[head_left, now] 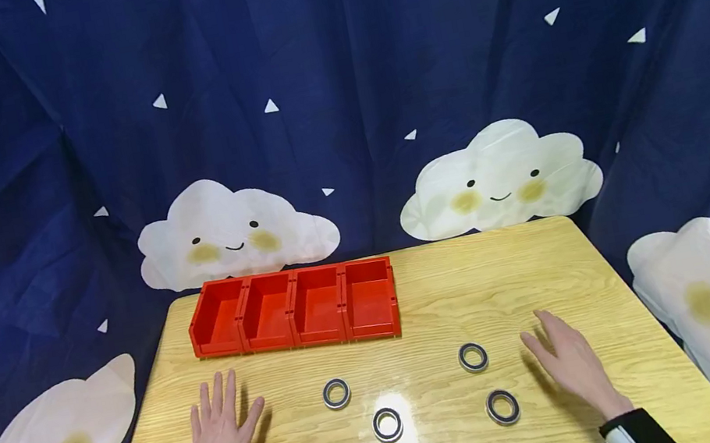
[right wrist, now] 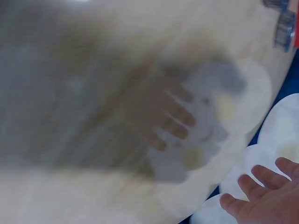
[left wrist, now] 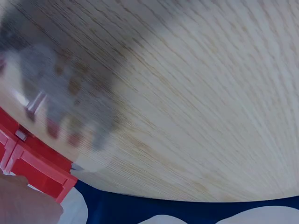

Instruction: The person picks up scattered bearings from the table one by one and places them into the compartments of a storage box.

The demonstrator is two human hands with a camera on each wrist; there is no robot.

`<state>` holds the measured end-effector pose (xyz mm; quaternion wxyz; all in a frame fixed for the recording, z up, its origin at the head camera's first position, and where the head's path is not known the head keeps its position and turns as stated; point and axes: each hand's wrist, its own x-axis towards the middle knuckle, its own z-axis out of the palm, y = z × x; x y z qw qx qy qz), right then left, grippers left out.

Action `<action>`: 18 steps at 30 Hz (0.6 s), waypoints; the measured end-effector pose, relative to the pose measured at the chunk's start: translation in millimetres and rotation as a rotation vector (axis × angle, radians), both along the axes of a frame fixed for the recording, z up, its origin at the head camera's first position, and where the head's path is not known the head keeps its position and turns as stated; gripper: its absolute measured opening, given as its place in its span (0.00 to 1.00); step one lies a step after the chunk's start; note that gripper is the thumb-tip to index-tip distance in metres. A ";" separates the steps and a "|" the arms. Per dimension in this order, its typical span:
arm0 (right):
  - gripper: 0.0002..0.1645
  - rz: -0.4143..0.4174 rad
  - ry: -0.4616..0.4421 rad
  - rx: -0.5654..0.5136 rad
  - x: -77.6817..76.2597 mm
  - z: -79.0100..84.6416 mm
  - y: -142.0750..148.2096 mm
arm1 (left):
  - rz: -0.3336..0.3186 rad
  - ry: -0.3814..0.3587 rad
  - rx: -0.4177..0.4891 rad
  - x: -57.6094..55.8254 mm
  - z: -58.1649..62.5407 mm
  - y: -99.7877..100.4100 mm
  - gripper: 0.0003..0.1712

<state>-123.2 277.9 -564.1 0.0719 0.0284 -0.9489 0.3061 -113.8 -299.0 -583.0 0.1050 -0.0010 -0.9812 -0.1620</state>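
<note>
My left hand (head_left: 221,431) is held over the left side of the table with fingers straight and spread, nothing in it. In the left wrist view only part of that hand (left wrist: 28,205) shows at the lower left corner. On the right, my right hand (head_left: 571,361) hovers with its fingers extended and thumb apart, holding nothing. Several ball bearings with dark seals lie flat between the hands: one bearing (head_left: 326,396) nearest the left hand, another bearing (head_left: 376,428) at the centre, and two at the right, an upper bearing (head_left: 463,361) and a lower bearing (head_left: 491,410).
A row of joined red bins (head_left: 291,316) stands at the back left of the wooden table (head_left: 493,276), beyond the left fingertips. Behind and beside the table hangs a dark blue curtain (head_left: 310,47) with clouds and white triangles. Both wrists wear black straps (head_left: 638,433).
</note>
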 end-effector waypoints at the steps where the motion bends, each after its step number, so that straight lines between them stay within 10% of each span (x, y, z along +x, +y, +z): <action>1: 0.41 0.007 -0.020 -0.014 -4.2 2.5 -4.5 | -0.002 0.005 0.002 -0.2 0.0 1.0 0.45; 18: 0.43 0.099 -0.140 -0.085 -60.4 13.6 -88.2 | -0.016 0.037 0.024 -2.1 -4.7 4.7 0.45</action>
